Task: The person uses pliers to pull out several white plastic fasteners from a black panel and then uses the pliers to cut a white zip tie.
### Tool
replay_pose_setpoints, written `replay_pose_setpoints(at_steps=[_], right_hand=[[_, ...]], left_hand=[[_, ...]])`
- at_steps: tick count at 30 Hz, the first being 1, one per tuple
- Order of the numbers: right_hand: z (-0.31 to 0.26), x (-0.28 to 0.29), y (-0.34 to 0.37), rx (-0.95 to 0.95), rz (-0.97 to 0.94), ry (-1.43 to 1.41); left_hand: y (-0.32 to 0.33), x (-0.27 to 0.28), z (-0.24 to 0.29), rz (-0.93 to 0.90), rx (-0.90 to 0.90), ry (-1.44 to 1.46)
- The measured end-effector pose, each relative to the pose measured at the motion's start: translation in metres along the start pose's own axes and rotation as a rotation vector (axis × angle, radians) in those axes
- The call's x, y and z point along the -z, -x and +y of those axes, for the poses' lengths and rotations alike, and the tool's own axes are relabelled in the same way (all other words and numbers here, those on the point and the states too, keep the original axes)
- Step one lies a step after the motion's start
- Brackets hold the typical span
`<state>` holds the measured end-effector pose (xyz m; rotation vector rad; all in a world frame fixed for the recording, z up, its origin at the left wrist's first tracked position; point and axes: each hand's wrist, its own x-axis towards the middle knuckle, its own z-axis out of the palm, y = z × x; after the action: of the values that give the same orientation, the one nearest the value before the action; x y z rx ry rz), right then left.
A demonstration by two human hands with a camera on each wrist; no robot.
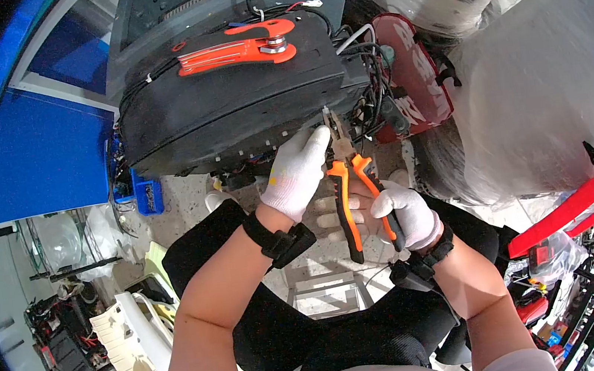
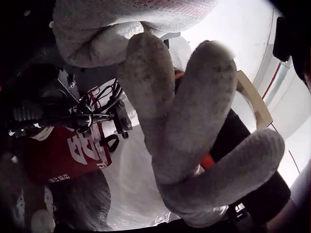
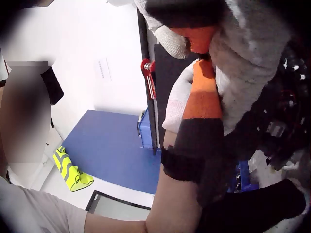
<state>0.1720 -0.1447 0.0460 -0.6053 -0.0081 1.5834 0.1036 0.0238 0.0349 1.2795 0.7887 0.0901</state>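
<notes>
Pliers with orange and black handles point away from the body, handles spread apart. The white-gloved right hand grips them, its thumb over one handle and several fingers extended behind; these fingers fill the left wrist view. The gloved left hand has its fingers curled and its thumb against the pliers' head. A small pale thing shows at the tip; whether the left fingers also pinch something is hidden. In the right wrist view, the handle is close up. Just beyond the tip is a black casing.
A folding tool with a red handle lies on the casing. Cables hang at its right end, beside a red bag. Plastic-wrapped items stand at right, near a red toolbox. A blue bin is at left.
</notes>
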Motion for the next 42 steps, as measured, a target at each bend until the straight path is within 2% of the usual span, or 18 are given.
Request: replay_pose_setpoints(at_steps=[4, 6, 7, 9, 10, 12, 14, 17, 18, 21, 22, 24, 26, 28, 32, 34, 37, 42], right_hand=[[-0.001, 0.005, -0.003, -0.024, -0.035, -0.065], [-0.002, 0.004, -0.005, -0.039, -0.127, -0.169], [-0.002, 0.003, -0.006, -0.039, -0.129, -0.169], [-0.001, 0.003, -0.007, -0.018, -0.043, -0.16], [0.001, 0.005, -0.007, -0.017, -0.041, -0.159], [0.003, 0.003, -0.009, 0.03, 0.173, 0.075], [0.0, -0.005, -0.007, 0.0, 0.231, 0.104], [0.009, -0.018, -0.011, 0.088, 0.662, 1.052], [0.012, -0.021, -0.014, 0.088, 0.664, 1.053], [0.021, -0.019, -0.017, 0.309, 0.853, 1.558], [0.02, -0.019, -0.016, 0.311, 0.855, 1.56], [0.018, -0.019, -0.014, 0.346, 1.001, 1.939], [0.009, -0.028, -0.009, 0.238, 1.06, 2.088], [0.004, -0.029, -0.006, 0.235, 1.098, 2.15], [-0.001, -0.028, -0.003, 0.254, 1.161, 2.261], [-0.002, -0.028, -0.001, 0.353, 1.203, 2.354], [-0.003, -0.03, 0.0, 0.332, 1.232, 2.42], [-0.004, -0.032, 0.002, 0.31, 1.185, 2.356]], left_hand=[[-0.002, 0.003, 0.003, -0.002, -0.007, -0.038], [-0.007, 0.005, -0.005, -0.012, -0.261, -0.159], [-0.008, 0.005, -0.006, -0.011, -0.262, -0.159], [-0.005, 0.003, 0.001, 0.008, -0.037, -0.068], [-0.006, 0.004, 0.0, 0.006, -0.038, -0.067], [-0.009, 0.007, -0.006, -0.025, -0.068, -0.097], [-0.011, 0.006, -0.011, -0.049, -0.061, -0.078], [-0.009, 0.005, -0.012, -0.104, 0.0, 0.056], [-0.008, 0.004, -0.011, -0.139, 0.056, 0.17], [-0.005, 0.001, -0.001, -0.091, 0.144, 0.321], [-0.006, 0.0, -0.001, -0.094, 0.142, 0.322], [-0.009, 0.001, -0.003, -0.036, 0.094, 0.401], [-0.01, 0.003, -0.002, -0.045, 0.115, 0.415], [-0.011, 0.006, -0.002, -0.105, 0.128, 0.484], [-0.022, 0.009, -0.01, -0.152, 0.168, 0.648], [-0.029, 0.008, -0.014, -0.138, 0.28, 0.857], [-0.036, 0.008, -0.019, -0.152, 0.345, 0.949], [-0.038, 0.001, -0.016, -0.154, 0.314, 0.921]])
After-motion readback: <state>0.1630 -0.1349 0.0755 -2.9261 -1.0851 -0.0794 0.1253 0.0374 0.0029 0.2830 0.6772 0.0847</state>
